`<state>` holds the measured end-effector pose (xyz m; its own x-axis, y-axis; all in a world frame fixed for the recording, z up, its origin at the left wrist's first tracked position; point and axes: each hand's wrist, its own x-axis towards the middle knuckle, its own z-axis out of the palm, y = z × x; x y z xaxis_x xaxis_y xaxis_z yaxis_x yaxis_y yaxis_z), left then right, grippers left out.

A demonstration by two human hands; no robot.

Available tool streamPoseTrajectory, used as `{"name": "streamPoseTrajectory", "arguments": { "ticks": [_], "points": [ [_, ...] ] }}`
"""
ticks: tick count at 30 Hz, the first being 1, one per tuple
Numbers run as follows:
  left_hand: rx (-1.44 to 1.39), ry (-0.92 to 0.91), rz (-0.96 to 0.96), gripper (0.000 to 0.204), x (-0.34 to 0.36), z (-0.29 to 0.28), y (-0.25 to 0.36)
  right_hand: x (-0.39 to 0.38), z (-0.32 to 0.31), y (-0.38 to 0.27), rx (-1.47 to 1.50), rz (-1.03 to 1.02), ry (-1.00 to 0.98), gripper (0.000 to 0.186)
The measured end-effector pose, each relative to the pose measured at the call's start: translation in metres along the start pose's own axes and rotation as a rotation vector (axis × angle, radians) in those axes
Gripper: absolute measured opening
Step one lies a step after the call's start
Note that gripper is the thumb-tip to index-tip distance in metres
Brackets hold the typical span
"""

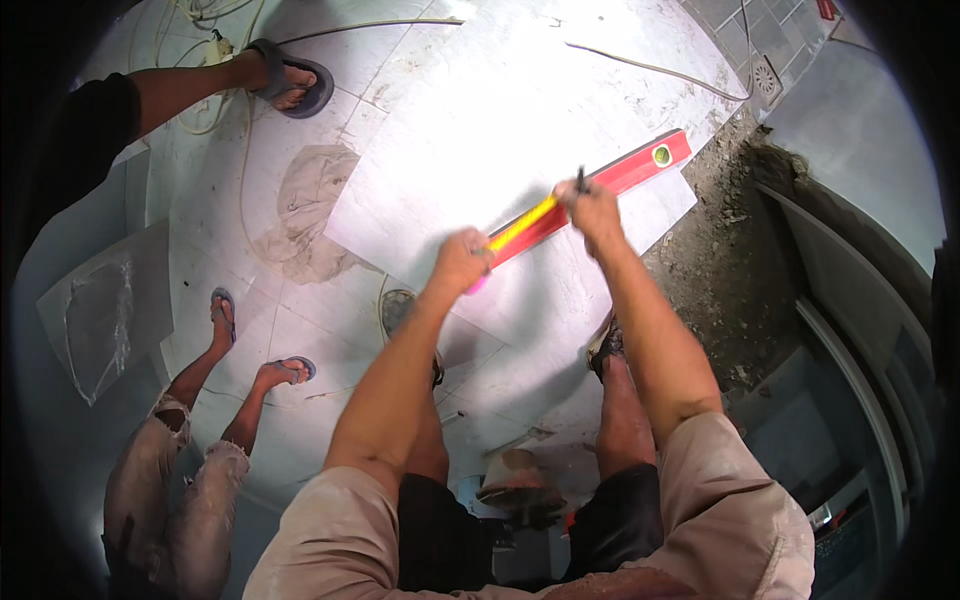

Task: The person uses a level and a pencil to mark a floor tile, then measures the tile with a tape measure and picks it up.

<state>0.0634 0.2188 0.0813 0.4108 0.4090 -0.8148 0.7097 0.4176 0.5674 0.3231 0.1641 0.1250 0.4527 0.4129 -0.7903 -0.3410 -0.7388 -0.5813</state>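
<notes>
A red spirit level (628,172) lies diagonally on a large white tile (450,130). A yellow tape measure blade (523,222) is stretched along it. My left hand (459,259) is closed on the tape measure near the level's lower left end, with a pink piece of its case (474,285) showing below the fingers. My right hand (590,213) is closed around a dark pen (581,176) at the blade's other end, its fingers on the tape and level. I cannot tell exactly how the fingertips grip the tape.
Another person's foot in a sandal (296,85) is at upper left, two more feet (286,372) at lower left. Cables (660,67) and a crumpled cloth (305,205) lie on the floor. A rubble-filled gap (705,285) runs along the right, beside a drain cover (764,75).
</notes>
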Motion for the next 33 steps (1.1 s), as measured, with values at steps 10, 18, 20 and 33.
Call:
{"name": "streamPoseTrajectory", "arguments": {
  "ticks": [10, 18, 20, 33],
  "points": [
    [0.658, 0.302, 0.476, 0.027, 0.157, -0.141, 0.185, 0.166, 0.005, -0.091, 0.173, -0.403, 0.213, 0.016],
    [1.024, 0.277, 0.597, 0.038, 0.21, -0.174, 0.264, 0.205, 0.008, -0.096, 0.178, -0.437, 0.161, 0.026],
    [0.78, 0.119, 0.556, 0.035, 0.212, -0.173, 0.266, 0.201, 0.012, -0.107, 0.26, -0.458, 0.314, 0.03],
    [-0.739, 0.204, 0.306, 0.015, 0.203, 0.043, 0.227, 0.109, -0.009, -0.079, 0.089, -0.562, -0.151, 0.049]
  ]
}}
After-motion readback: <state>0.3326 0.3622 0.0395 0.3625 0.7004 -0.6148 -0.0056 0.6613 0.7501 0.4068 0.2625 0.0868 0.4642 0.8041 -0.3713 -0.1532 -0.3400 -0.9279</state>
